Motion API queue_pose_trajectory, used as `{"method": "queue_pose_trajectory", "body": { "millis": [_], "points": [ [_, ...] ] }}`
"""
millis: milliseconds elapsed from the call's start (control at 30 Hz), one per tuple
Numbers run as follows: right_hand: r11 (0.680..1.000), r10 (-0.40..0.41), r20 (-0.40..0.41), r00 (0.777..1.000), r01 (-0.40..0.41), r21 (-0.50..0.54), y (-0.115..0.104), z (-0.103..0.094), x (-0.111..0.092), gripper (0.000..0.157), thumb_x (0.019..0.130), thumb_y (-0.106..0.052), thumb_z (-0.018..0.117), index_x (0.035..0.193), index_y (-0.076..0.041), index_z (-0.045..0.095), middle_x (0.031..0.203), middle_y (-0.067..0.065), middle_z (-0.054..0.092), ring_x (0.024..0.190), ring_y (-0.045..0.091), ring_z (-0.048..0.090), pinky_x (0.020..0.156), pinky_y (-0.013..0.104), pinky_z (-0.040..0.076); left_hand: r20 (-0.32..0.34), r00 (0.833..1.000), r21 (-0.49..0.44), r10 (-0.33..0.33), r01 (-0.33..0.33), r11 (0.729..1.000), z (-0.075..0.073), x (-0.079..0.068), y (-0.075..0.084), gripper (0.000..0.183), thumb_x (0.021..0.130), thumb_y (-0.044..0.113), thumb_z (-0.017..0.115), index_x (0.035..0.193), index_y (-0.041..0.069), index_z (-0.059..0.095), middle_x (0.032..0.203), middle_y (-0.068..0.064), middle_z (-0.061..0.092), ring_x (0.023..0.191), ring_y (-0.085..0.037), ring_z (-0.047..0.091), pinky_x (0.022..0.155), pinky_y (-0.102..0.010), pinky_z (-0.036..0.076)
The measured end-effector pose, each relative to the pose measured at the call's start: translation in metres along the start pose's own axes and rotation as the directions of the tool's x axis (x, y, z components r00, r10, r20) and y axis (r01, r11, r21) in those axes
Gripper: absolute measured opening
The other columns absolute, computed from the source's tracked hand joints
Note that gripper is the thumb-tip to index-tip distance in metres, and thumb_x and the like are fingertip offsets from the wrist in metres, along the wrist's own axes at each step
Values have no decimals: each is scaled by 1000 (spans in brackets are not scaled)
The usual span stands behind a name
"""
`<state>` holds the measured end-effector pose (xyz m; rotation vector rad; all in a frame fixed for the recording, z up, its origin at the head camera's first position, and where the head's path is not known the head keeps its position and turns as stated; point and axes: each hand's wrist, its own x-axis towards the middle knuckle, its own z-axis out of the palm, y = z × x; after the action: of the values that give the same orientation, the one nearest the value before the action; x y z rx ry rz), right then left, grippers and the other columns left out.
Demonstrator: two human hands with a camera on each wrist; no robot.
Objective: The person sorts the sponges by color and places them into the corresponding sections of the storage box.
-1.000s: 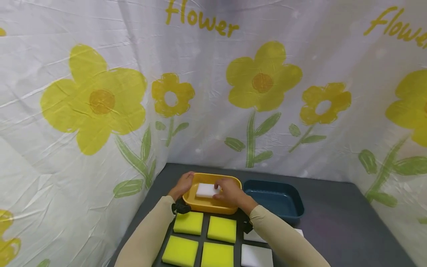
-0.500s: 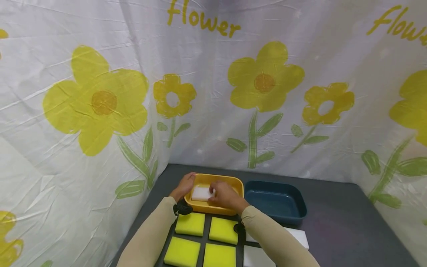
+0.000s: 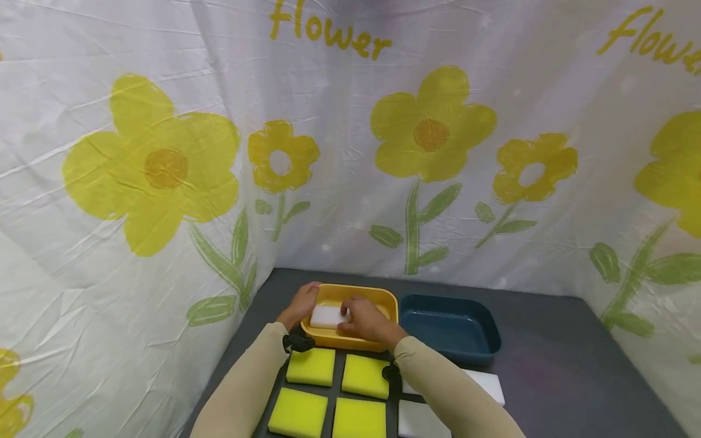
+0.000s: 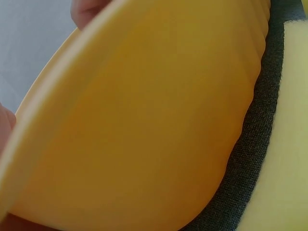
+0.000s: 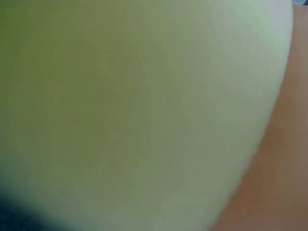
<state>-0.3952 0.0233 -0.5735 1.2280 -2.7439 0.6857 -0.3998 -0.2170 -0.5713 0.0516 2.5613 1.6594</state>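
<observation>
Toward the back left of the table stands a yellow plastic tray [image 3: 350,344]. My left hand [image 3: 302,304] grips its left rim; in the left wrist view a fingertip [image 4: 89,12] shows over that rim, close to the tray's outer wall. Inside the tray a white sponge block [image 3: 325,317] lies in the left part. My right hand [image 3: 368,320] reaches in over the front wall, thumb and curled fingers pinching the sponge's right end. A blurred pale yellow-green surface fills most of the right wrist view, hiding the fingers there.
Right of the yellow tray stands a dark blue tray [image 3: 451,328]. Several yellow sponge blocks [image 3: 297,412] lie in rows in front, close to the yellow tray. White sponge blocks [image 3: 484,385] lie right of them, partly under the right forearm. A flower-printed curtain [image 3: 350,243] borders the table.
My right hand has moved left within the yellow tray, and the white sponge has shifted left toward the tray's left wall with it. The left hand stays on the rim.
</observation>
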Motion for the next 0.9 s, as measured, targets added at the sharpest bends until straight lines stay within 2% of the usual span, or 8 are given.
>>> {"method": "queue_pose_trajectory", "body": {
  "millis": [167,267,433,667,900],
  "points": [
    [997,79,52,996,-79,7,-22,-28,-11,28,100,-34,82,113,-11,73,105,5,67,81,14,57,78,30,56,-6,1000,1,11,-11,1000,0,-1,2,50,122,25,30,158,-2,52,156,-26,57,141,-44,57,120,-62,45],
    [995,95,72,993,-96,6,-24,-40,-18,24,104,-29,77,118,-10,74,115,6,72,91,16,63,86,34,58,0,1000,6,8,-8,1000,1,-2,3,50,123,26,30,158,-1,52,156,-25,57,140,-43,58,119,-61,46],
    [998,56,62,997,-56,-5,-16,-61,-29,20,106,-20,74,122,-7,76,121,9,77,107,26,71,97,46,61,1,1000,11,-1,1,1000,1,-2,1,50,123,28,30,159,0,52,154,-24,58,137,-41,60,118,-60,48],
    [996,62,54,997,-59,-64,-7,-88,-50,24,107,-20,74,126,-8,75,121,8,75,108,26,71,97,48,61,11,1000,19,2,-2,1000,0,-2,-2,50,122,29,30,158,1,54,151,-23,61,134,-40,61,116,-61,48],
    [989,73,64,995,-64,-132,-2,-121,-78,23,106,-20,74,125,-8,75,124,9,74,115,31,70,99,51,60,8,1000,8,7,-7,1000,1,-1,-2,50,122,28,31,157,1,54,151,-23,60,135,-41,60,117,-62,47]
  ]
}}
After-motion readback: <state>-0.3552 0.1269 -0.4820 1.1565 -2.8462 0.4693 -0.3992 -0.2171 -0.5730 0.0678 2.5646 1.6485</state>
